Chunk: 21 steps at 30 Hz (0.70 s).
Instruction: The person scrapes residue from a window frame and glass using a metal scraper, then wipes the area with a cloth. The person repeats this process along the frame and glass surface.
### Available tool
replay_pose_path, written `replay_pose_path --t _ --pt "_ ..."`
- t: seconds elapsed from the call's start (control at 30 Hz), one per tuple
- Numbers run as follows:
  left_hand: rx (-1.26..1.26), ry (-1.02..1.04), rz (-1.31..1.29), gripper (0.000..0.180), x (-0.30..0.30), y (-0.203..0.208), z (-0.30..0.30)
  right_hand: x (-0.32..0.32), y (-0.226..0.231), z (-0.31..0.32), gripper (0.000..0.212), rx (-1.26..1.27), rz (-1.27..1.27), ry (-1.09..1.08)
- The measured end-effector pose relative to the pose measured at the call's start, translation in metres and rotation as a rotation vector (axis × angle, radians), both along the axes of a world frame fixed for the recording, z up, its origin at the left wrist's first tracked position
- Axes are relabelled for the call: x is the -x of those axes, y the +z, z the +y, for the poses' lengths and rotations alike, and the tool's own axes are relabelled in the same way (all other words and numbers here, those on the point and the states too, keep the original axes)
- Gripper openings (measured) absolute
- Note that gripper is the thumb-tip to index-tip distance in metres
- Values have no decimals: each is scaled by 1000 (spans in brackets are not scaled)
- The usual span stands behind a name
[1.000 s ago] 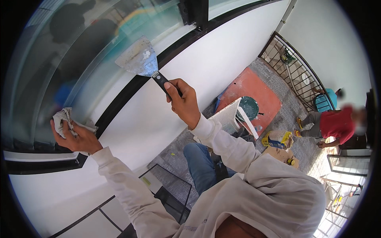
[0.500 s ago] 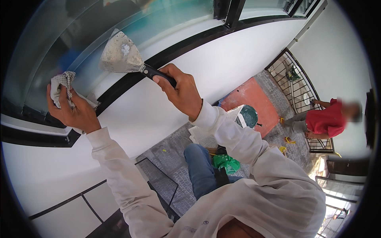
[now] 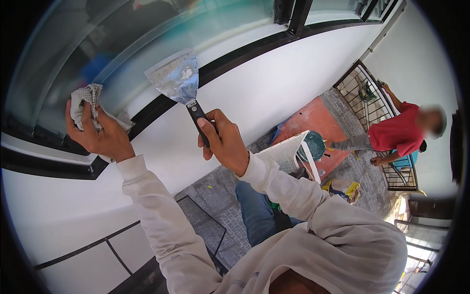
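Note:
My left hand (image 3: 100, 133) is closed on a crumpled, pale patterned rag (image 3: 89, 96), which lies against the lower part of the window glass (image 3: 147, 36). In my right hand (image 3: 226, 142) is a putty knife, gripped by its black handle (image 3: 199, 125). Its wide, stained metal blade (image 3: 177, 76) points up and away from me, in front of the black window frame (image 3: 220, 63). A whitish smear marks the middle of the blade. Whether the blade touches the glass or frame, I cannot tell.
Below the window runs a white wall (image 3: 289, 63). A white perforated plastic piece (image 3: 284, 152) and a dark green bucket (image 3: 313, 146) stand by a reddish board (image 3: 318, 120). A person in a red shirt (image 3: 391, 130) is at a metal railing (image 3: 360, 78). A framed mesh screen (image 3: 203, 220) lies lower left.
The putty knife has turned more upright and shifted right, off the glass edge. My left hand with the rag sits slightly further right in view. The other person has raised an arm to the railing.

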<state>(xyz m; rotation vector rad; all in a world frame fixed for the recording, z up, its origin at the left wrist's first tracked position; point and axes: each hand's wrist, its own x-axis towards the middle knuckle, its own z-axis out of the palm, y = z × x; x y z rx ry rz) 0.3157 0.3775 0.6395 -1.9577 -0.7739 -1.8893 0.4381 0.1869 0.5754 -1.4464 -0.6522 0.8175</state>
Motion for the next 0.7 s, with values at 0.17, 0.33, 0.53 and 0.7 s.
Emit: replay_pose_path --t 0.17,0.33,0.53,0.7 --pt "-9 -7 -12 19 -1 -2 2 12 9 15 40 -423 70 75" --pt "20 -31 -26 19 -2 1 -2 12 2 12 37 -228 92 -4" --pt "11 25 0 15 -1 2 -2 7 4 9 34 -101 112 -64" --pt "-12 -3 -17 20 0 -4 2 3 0 14 34 -435 105 -55"
